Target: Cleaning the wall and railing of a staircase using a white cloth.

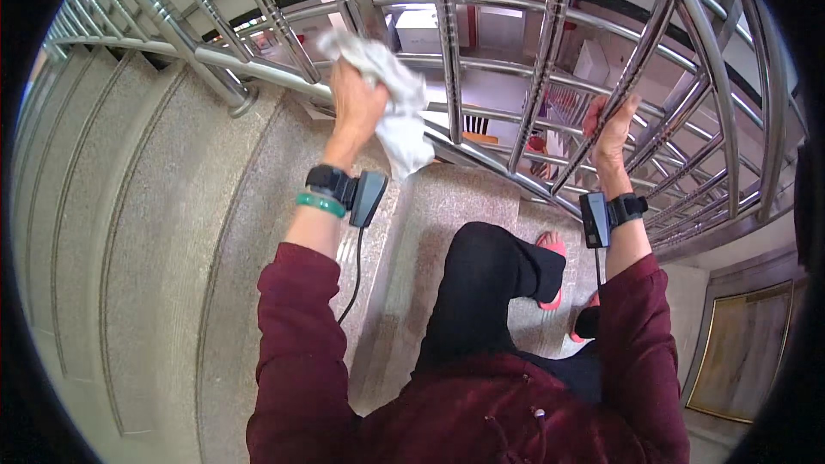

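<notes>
My left hand [356, 103] grips a white cloth [403, 122], which is bunched up and hangs down past the fingers. Hand and cloth are against the lower rail of a shiny metal stair railing [480, 158]; the cloth's upper end is blurred. Over on the right, my right hand [612, 125] is wrapped around a slanting metal baluster [638, 74] of the same railing. A strapped device sits on each wrist, and a green bangle [321, 204] is on the left one.
Speckled stone stairs [238, 219] run down the left side and under my legs. A sandalled foot [551, 270] stands on a step near the railing. Through the bars a lower floor with furniture shows. A framed panel [741, 351] is at the lower right.
</notes>
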The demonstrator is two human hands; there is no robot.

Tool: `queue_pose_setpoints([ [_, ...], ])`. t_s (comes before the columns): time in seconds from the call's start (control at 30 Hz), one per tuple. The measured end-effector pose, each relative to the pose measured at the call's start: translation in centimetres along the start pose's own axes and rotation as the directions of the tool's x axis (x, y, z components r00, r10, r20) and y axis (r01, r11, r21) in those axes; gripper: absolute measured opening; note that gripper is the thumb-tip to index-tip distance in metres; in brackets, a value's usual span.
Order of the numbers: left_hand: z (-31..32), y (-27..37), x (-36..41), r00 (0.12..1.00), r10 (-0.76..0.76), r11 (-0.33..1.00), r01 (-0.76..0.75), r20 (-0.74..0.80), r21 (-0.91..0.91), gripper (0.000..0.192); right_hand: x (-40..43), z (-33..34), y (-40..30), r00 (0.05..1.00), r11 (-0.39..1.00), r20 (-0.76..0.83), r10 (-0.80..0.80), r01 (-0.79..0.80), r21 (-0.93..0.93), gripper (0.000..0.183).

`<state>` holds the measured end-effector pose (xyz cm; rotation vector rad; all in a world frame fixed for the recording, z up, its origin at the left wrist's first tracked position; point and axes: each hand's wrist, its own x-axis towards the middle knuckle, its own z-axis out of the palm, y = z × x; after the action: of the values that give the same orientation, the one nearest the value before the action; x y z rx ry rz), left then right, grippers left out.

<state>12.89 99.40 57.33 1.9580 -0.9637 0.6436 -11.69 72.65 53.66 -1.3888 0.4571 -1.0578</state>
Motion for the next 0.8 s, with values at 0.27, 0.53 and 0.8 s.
queue_pose_setpoints([
  [0.27, -3.7, 0.1, -0.5, 0.969, 0.229, 0.902, -0.177, -0.089, 0.394, 0.047, -0.9, -0.5, -0.1, 0.999, 1.0, 0.036, -0.014, 0.014, -0.004, 0.079],
  [0.53, -0.8, 0.9, -3.2, 0.982, 0.162, 0.799, -0.189, 0.099, 0.57, 0.033, -0.5, -0.6, 0.0, 0.999, 0.999, 0.041, -0.031, 0.032, -0.025, 0.08],
  [0.8, -0.4, 5.5, -10.3, 0.955, 0.011, 1.0, -0.011, 0.295, -0.002, 0.038, -0.5, -0.2, 0.2, 0.997, 0.998, 0.054, -0.055, 0.056, -0.022, 0.078],
])
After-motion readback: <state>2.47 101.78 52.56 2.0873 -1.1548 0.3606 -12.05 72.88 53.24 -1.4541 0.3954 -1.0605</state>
